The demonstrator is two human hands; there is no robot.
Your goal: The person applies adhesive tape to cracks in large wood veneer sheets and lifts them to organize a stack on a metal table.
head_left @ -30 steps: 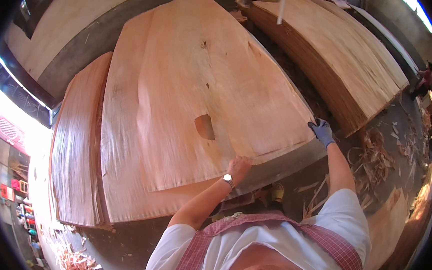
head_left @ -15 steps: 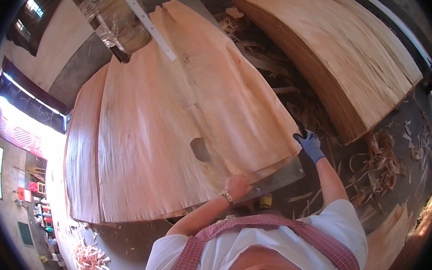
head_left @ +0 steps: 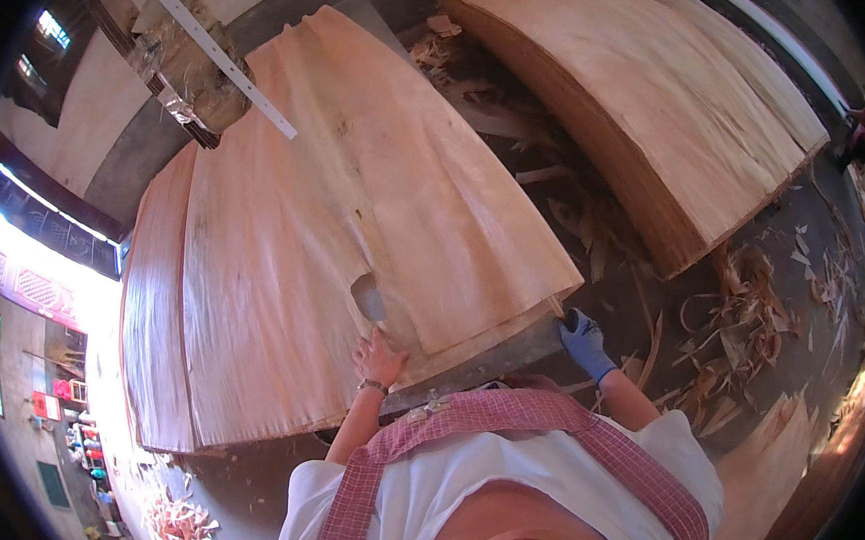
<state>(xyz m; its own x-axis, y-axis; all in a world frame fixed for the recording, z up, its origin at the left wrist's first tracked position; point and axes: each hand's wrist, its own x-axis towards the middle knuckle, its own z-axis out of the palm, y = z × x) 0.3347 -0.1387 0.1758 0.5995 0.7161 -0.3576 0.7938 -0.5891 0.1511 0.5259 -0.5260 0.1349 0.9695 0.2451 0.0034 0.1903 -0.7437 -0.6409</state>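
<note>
A wide pale-brown wood veneer sheet [head_left: 447,211] lies over other sheets, creased and wavy, with an oval hole near its front. My left hand [head_left: 379,359], bare with a metal band at the wrist, rests on the veneer just in front of the hole, fingers spread. My right hand [head_left: 585,343], in a blue-grey glove with dark fingertips, is at the front right corner. Its fingers are closed on what looks like a thin veneer strip [head_left: 555,305] by the sheet's edge; the fingertips are partly hidden.
A tall veneer stack [head_left: 654,115] stands at the far right. Curled wood scraps [head_left: 739,332] litter the floor. A perforated metal strip [head_left: 212,49] hangs over the far left of the sheets. Another person [head_left: 861,129] is at the far right edge.
My left hand has moved left along the front edge, and its fingers have spread on the veneer. My right hand has come nearer and slightly left. The view has shifted a little.
</note>
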